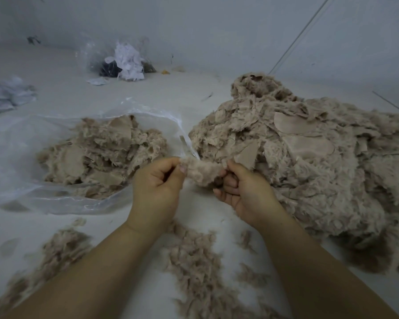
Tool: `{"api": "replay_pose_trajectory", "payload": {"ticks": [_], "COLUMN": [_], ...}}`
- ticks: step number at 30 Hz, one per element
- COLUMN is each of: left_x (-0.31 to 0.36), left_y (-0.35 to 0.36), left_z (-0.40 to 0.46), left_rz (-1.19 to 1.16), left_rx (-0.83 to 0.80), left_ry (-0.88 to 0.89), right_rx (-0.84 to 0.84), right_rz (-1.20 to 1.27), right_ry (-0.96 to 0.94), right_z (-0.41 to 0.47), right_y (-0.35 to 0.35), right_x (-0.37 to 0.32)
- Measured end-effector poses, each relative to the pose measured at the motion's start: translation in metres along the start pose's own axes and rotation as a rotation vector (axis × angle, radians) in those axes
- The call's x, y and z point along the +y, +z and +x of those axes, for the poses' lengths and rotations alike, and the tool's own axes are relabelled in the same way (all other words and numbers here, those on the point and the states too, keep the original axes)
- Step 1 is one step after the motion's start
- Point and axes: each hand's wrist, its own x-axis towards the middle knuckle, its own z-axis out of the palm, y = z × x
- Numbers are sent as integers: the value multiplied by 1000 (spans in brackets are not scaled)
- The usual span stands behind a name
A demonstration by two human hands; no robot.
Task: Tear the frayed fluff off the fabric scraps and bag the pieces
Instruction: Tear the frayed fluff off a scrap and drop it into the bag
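Note:
A small beige fluffy fabric scrap (202, 171) is stretched between both hands over the white floor. My left hand (158, 183) pinches its left end with thumb and curled fingers. My right hand (242, 187) grips its right end. To the right lies a big heap of beige fuzzy scraps (309, 162). On the left an open clear plastic bag (21, 157) holds a pile of beige pieces (101, 155). Torn fluff (194, 261) is strewn on the floor under my forearms.
More fluff (55, 256) lies at the lower left. At the back stands another clear bag (124, 58) with white and dark scraps. A grey-white cloth bundle (5, 93) sits at the far left. A white wall rises behind.

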Motion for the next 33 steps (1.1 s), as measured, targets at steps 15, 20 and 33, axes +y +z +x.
{"api": "replay_pose_trajectory", "payload": {"ticks": [15,20,33], "left_x": [-1,3,11], "left_y": [5,-1,-9], "left_z": [-6,-9,-1], "left_rz": [586,220,-37], "left_rx": [-366,-567,-508], "left_ry": [411,91,-126], "right_rx": [-206,-155,-167], "right_rz": [-340,-281,-278], "right_ry": [-69,-54,-41], "right_z": [-7,-6,-5], "right_y": [-2,-2,-1], "right_x": [1,2,4]}}
